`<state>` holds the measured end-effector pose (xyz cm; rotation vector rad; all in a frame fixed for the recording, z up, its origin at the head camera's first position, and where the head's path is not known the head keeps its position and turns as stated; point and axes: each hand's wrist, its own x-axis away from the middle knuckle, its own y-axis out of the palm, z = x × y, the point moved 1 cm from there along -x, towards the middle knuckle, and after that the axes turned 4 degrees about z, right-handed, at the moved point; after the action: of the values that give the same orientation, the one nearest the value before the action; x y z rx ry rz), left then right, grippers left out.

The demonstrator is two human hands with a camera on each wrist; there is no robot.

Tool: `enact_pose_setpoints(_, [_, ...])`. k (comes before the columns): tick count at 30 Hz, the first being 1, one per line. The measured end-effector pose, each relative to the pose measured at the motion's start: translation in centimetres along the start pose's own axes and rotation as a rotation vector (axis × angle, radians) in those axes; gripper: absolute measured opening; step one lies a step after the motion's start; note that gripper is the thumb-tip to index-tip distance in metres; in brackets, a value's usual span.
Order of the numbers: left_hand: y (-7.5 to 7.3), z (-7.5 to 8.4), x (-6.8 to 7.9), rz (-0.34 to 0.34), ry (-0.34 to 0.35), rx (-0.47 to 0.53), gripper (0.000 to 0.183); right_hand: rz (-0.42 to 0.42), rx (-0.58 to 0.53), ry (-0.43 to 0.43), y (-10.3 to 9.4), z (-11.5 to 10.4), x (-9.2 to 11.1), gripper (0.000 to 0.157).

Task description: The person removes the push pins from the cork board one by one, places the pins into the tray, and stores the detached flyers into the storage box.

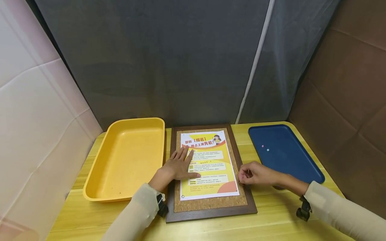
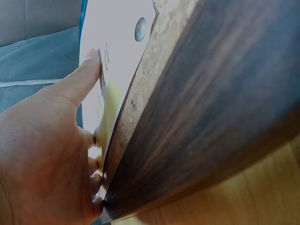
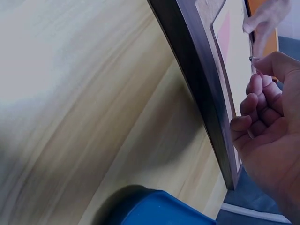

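Note:
A yellow-and-white printed poster lies on a cork board with a dark brown wooden frame. My left hand rests on the poster's left side, fingers spread. At the board's right edge, my right hand has its fingers curled; thumb and forefinger pinch a tiny dark pin, mostly hidden by the fingertips. In the left wrist view, a round grey spot shows near a poster corner; whether it is a tack or print I cannot tell.
A deep yellow tray stands left of the board. On the right, a blue tray holds a small pink pin and a small pale pin. A dark grey curtain closes off the back of the wooden table.

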<state>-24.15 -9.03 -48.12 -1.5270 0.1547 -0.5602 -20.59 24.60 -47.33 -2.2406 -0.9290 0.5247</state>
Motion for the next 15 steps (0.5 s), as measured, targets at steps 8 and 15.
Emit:
enact_pose_setpoints(8, [0.1,-0.1,0.0,0.004,0.003,-0.003,0.108,0.096,0.012,0.004,-1.0,0.7,0.2,0.011])
enact_pose_setpoints(15, [0.0,-0.1,0.0,0.011,0.006,0.001,0.108,0.168,0.02,0.013,-1.7,1.6,0.6,0.015])
